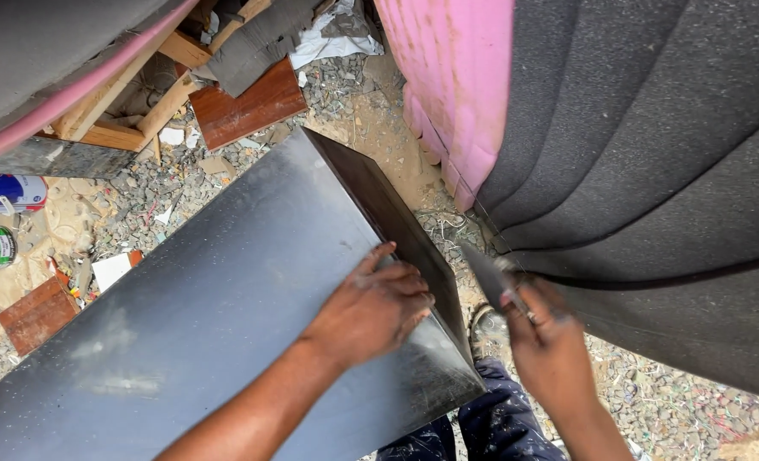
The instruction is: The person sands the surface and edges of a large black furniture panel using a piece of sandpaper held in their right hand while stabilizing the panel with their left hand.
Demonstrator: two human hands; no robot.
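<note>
The left hand (378, 306) lies palm down, fingers spread and gripping nothing, on the near right corner of a dark glossy board (217, 316), fingertips just short of its right edge. The right hand (548, 341) is clenched around a dark blade (484, 271) whose tip points up-left at the bottom fold of draped grey fabric (661, 171) beside pink foam (452, 77). Between the board's edge and the fabric runs a narrow strip of gravel ground (447, 224); spray cans (0, 218) lie well apart at far left.
</note>
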